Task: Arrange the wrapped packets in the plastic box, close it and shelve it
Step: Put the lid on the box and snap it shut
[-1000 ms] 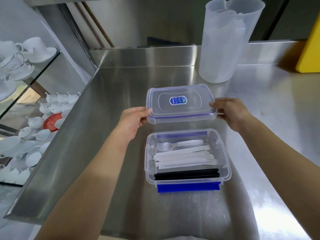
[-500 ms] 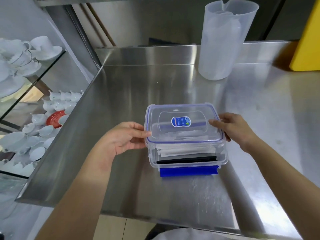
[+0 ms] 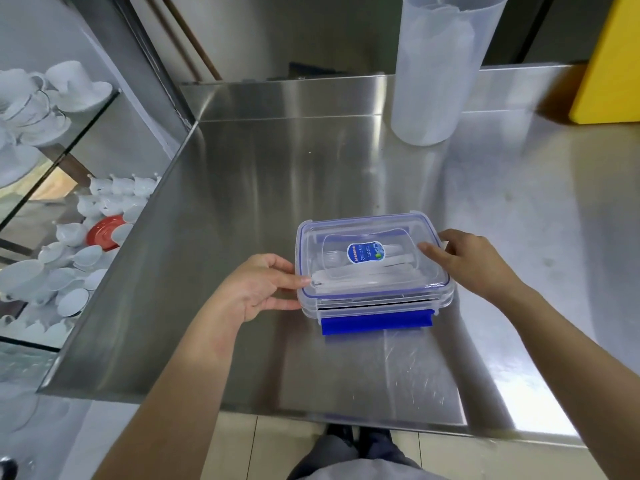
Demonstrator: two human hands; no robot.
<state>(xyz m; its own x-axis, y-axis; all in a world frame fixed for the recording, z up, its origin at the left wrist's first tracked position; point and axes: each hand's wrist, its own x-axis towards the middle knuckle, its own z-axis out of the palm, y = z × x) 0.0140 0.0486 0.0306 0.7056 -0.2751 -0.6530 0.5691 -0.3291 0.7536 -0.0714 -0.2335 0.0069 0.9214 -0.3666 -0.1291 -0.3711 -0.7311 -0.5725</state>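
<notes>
A clear plastic box (image 3: 377, 308) stands on the steel counter, its clear lid (image 3: 372, 258) with a blue sticker lying flat on top. Through the lid I see white wrapped packets (image 3: 360, 275) and a plastic fork inside. A blue latch flap (image 3: 375, 322) hangs open on the near side. My left hand (image 3: 259, 287) holds the lid's left edge with thumb and fingers. My right hand (image 3: 464, 259) rests on the lid's right edge, fingers on top.
A tall translucent plastic jug (image 3: 438, 64) stands at the back of the steel counter (image 3: 242, 202). A yellow object (image 3: 609, 64) sits at the far right. Glass shelves with white cups and teapots (image 3: 69, 237) are left of the counter.
The lid has come from behind the box down onto it and now sits flat on the rim. Both hands moved with it and stay at its edges.
</notes>
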